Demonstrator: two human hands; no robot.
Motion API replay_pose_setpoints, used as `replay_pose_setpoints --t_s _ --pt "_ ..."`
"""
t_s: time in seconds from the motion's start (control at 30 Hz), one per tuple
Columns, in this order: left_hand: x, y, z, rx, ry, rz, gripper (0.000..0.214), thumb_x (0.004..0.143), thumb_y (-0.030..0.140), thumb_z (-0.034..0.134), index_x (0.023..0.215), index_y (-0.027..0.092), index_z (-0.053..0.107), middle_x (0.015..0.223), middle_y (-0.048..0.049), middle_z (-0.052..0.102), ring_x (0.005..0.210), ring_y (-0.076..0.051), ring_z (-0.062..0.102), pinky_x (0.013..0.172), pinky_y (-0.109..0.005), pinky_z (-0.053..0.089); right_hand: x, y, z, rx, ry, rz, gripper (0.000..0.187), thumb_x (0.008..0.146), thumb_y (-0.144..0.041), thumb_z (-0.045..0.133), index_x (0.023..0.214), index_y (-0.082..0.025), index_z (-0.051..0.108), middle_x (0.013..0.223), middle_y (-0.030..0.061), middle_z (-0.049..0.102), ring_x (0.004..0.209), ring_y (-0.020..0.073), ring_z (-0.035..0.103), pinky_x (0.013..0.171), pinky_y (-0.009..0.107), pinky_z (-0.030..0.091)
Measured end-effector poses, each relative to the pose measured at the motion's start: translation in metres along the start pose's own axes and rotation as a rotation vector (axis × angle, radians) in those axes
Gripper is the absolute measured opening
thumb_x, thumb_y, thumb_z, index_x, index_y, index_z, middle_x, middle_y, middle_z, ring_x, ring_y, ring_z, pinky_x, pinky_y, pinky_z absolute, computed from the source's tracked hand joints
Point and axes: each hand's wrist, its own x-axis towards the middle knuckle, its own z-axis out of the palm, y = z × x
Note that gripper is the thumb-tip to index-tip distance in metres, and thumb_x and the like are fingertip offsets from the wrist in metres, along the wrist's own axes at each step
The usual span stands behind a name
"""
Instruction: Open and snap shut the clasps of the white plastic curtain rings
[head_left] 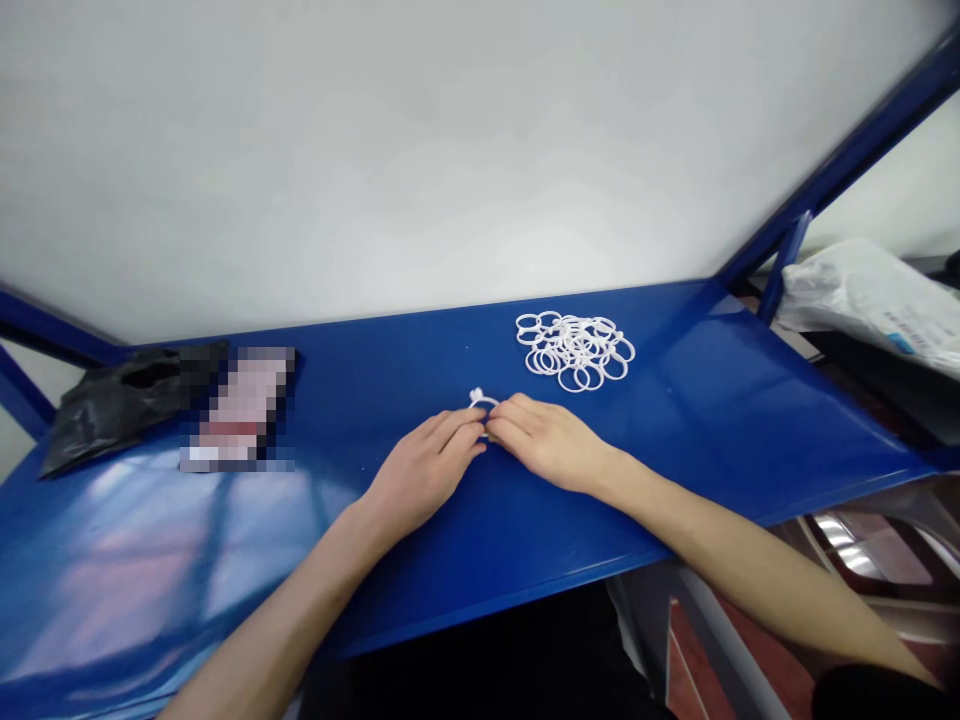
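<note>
My left hand and my right hand meet fingertip to fingertip in the middle of the blue table. Between them they pinch a small white plastic ring, which sticks up just above the fingers. Both hands rest low on the table with fingers pressed together. A pile of several more white rings lies beyond my right hand, a short way toward the back of the table.
A black plastic bag lies at the table's far left, with a blurred flat item beside it. A white wall stands behind. To the right, past a blue frame post, a white bag lies on another surface.
</note>
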Motion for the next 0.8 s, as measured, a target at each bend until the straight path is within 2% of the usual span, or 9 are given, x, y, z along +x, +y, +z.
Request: replay_pose_setpoints --t_s 0.07,0.13,0.23,0.37,0.47,0.57,0.8 --pt "0.001 0.0 -0.003 -0.007 0.092 -0.047 0.021 0.1 0.022 0.052 0.12 0.018 0.056 0.128 -0.0122 0.063 0.114 -0.022 0.065 0.094 -0.037 0.058 -0.003 0.013 -0.006 -0.06 0.035 0.131 0.027 0.105 -0.018 0.038 0.101 -0.013 0.064 0.097 0.0103 0.068 0.087 0.0197 0.057 0.076 0.032 0.047" --pt "0.001 0.0 -0.006 -0.018 0.133 -0.101 0.027 0.098 0.02 0.054 0.125 0.02 0.053 0.128 -0.012 0.061 0.115 -0.022 0.065 0.094 -0.037 0.059 -0.01 0.031 -0.011 -0.142 0.061 0.332 0.025 0.105 -0.021 0.041 0.099 -0.014 0.065 0.095 0.0105 0.069 0.086 0.0209 0.058 0.074 0.033 0.046" --pt "0.0 -0.002 -0.007 -0.039 0.089 -0.146 0.025 0.098 0.021 0.053 0.123 0.022 0.054 0.121 -0.0095 0.064 0.107 -0.021 0.068 0.089 -0.036 0.061 -0.021 0.058 -0.015 -0.233 0.067 0.54 0.021 0.102 -0.024 0.047 0.097 -0.015 0.065 0.095 0.0104 0.07 0.087 0.0226 0.059 0.068 0.032 0.042" --pt "-0.002 -0.003 -0.005 -0.077 0.006 -0.16 0.021 0.1 0.024 0.051 0.12 0.021 0.056 0.117 -0.008 0.065 0.103 -0.02 0.069 0.088 -0.035 0.061 -0.027 0.074 -0.012 -0.24 0.002 0.537 0.023 0.103 -0.025 0.046 0.098 -0.017 0.067 0.096 0.0099 0.071 0.09 0.024 0.059 0.069 0.033 0.043" --pt "-0.003 -0.003 -0.004 -0.084 -0.022 -0.157 0.021 0.1 0.025 0.05 0.12 0.021 0.057 0.116 -0.0075 0.065 0.104 -0.02 0.069 0.088 -0.036 0.06 -0.025 0.072 -0.009 -0.242 -0.055 0.524 0.026 0.103 -0.024 0.043 0.097 -0.016 0.068 0.096 0.0119 0.071 0.09 0.0249 0.059 0.07 0.034 0.044" --pt "-0.002 -0.003 -0.004 -0.076 -0.045 -0.149 0.02 0.101 0.025 0.049 0.118 0.019 0.058 0.115 -0.0078 0.066 0.102 -0.02 0.069 0.087 -0.036 0.06 -0.023 0.068 -0.008 -0.239 -0.088 0.529 0.022 0.101 -0.021 0.046 0.096 -0.015 0.067 0.097 0.0126 0.07 0.09 0.0255 0.059 0.072 0.035 0.044" --pt "-0.004 -0.005 -0.003 -0.073 -0.084 -0.142 0.022 0.102 0.026 0.047 0.116 0.018 0.062 0.111 -0.0079 0.068 0.095 -0.02 0.069 0.083 -0.037 0.057 -0.024 0.069 -0.007 -0.232 -0.1 0.538 0.016 0.099 -0.018 0.05 0.097 -0.016 0.066 0.093 0.0104 0.071 0.087 0.0244 0.06 0.067 0.034 0.04"
